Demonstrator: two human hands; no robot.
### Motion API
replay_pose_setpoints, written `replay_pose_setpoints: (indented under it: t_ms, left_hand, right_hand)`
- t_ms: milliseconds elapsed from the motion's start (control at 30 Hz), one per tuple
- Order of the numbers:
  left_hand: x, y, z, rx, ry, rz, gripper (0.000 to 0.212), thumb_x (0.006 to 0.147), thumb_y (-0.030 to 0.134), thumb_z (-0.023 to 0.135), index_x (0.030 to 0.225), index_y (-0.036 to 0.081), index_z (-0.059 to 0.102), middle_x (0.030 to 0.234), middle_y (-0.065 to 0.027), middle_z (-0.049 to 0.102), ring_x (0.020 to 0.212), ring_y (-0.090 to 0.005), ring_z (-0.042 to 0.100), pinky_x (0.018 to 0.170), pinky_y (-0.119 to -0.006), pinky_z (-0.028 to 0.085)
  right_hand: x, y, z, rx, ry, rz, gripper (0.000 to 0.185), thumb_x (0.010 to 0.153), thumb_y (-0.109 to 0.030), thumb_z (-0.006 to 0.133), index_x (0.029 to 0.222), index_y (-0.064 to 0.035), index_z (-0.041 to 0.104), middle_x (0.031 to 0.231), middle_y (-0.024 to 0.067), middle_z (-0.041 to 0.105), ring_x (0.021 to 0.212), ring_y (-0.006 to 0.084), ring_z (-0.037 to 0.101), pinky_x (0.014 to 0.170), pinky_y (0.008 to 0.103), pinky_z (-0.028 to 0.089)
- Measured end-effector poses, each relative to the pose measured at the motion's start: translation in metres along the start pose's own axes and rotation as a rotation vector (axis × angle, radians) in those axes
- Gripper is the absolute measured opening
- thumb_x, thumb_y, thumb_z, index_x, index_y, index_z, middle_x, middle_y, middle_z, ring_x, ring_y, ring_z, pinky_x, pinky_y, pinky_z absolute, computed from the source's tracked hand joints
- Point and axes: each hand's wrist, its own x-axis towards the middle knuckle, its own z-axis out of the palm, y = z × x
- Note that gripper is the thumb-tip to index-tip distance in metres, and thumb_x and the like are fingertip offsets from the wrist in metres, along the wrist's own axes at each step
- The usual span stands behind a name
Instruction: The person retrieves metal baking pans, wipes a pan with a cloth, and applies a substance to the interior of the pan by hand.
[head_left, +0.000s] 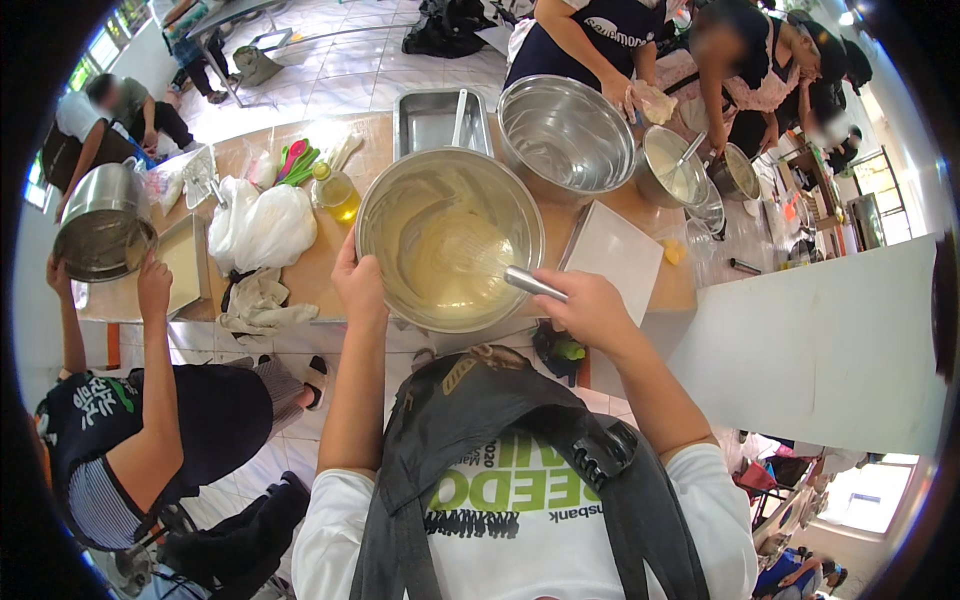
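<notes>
In front of me a large steel mixing bowl (375, 217) holds a pale yellow batter (442, 259). My left hand (360, 281) grips the bowl's left rim, thumb toward the near side. The metal handle of a balloon whisk (534, 282) is in my right hand (589, 306), over the bowl's right edge. The whisk's wires dip into the batter, so their tips are hidden. Just beyond the bowl is a rectangular metal pan (427, 120) with a white-handled utensil (460, 112) in it. A bottle of yellow oil (337, 196) stands left of the bowl.
A large steel bowl (566, 135) stands behind right, near a white board-like sheet (615, 255). Left lie a white plastic bag (262, 225), a crumpled cloth (262, 300) and colored measuring spoons (297, 159). A person at left tilts a steel pot (105, 225); others work across the table (315, 277).
</notes>
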Motion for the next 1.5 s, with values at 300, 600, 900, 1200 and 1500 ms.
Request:
replay_pose_setpoints:
  t_ms: [300, 600, 900, 1200, 1500]
  left_hand:
    - [0.008, -0.009, -0.013, -0.077, -0.031, -0.073, 0.054, 0.067, -0.012, 0.035, 0.120, -0.006, 0.047, 0.111, -0.0118, 0.056, 0.096, -0.0165, 0.057, 0.083, -0.027, 0.046]
    - [0.020, -0.016, -0.026, -0.023, -0.044, -0.107, 0.053, 0.068, -0.011, 0.036, 0.120, -0.006, 0.045, 0.110, -0.0110, 0.055, 0.095, -0.0156, 0.056, 0.083, -0.026, 0.045]
    - [0.025, -0.011, -0.044, -0.054, -0.152, -0.157, 0.041, 0.083, 0.008, 0.039, 0.123, -0.004, 0.040, 0.114, -0.0122, 0.052, 0.101, -0.0183, 0.052, 0.087, -0.029, 0.042]
    - [-0.003, -0.041, -0.093, 0.196, 0.220, -0.312, 0.034, 0.085, 0.015, 0.041, 0.115, 0.000, 0.048, 0.102, -0.0075, 0.055, 0.089, -0.0155, 0.054, 0.077, -0.029, 0.043]
    - [-0.124, -0.081, -0.049, 0.748, -0.225, -0.409, 0.022, 0.082, 0.011, 0.049, 0.098, 0.001, 0.059, 0.080, -0.0047, 0.058, 0.068, -0.0105, 0.052, 0.059, -0.023, 0.041]
  right_hand:
    - [0.026, -0.029, 0.023, -0.371, -0.103, -0.051, 0.020, 0.075, -0.019, 0.056, 0.092, -0.0106, 0.063, 0.081, 0.0143, 0.054, 0.073, 0.0309, 0.059, 0.061, 0.0425, 0.046]
    - [0.023, -0.049, 0.023, -0.349, -0.146, 0.020, 0.026, 0.077, -0.022, 0.059, 0.100, -0.0106, 0.061, 0.085, 0.0142, 0.053, 0.075, 0.0310, 0.059, 0.065, 0.0405, 0.047]
    - [-0.002, -0.037, 0.026, -0.158, 0.004, 0.057, 0.028, 0.077, -0.025, 0.061, 0.102, -0.0104, 0.060, 0.085, 0.0133, 0.054, 0.077, 0.0297, 0.058, 0.067, 0.0378, 0.046]
    - [-0.029, 0.031, -0.007, 0.066, 0.321, 0.102, 0.021, 0.078, -0.023, 0.059, 0.081, -0.0028, 0.063, 0.076, 0.0123, 0.057, 0.073, 0.0299, 0.056, 0.066, 0.0372, 0.044]
    - [-0.083, 0.252, 0.010, 0.269, 0.657, 0.723, 0.037, 0.082, -0.032, 0.056, 0.099, 0.0019, 0.055, 0.099, 0.0182, 0.058, 0.092, 0.0285, 0.055, 0.082, 0.0346, 0.042]
